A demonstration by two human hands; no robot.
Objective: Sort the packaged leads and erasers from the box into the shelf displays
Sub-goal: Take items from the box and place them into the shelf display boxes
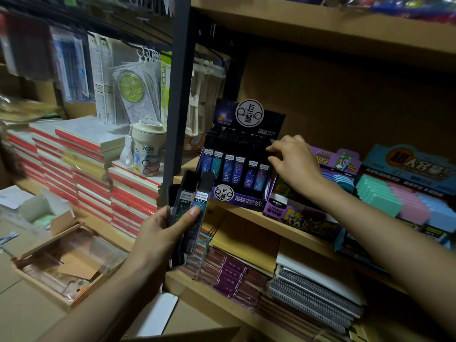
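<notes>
Gripping lead packs [195, 203], left hand [164, 230] seemingly clears display's [244, 200] edge.

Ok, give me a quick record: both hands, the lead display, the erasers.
left hand: grips several lead packs, below-left of the lead display
right hand: fingers at the display's right back row; grasp unclear
lead display: front row lined with upright packs
eraser display: further right, holding teal, pink and blue erasers
</notes>
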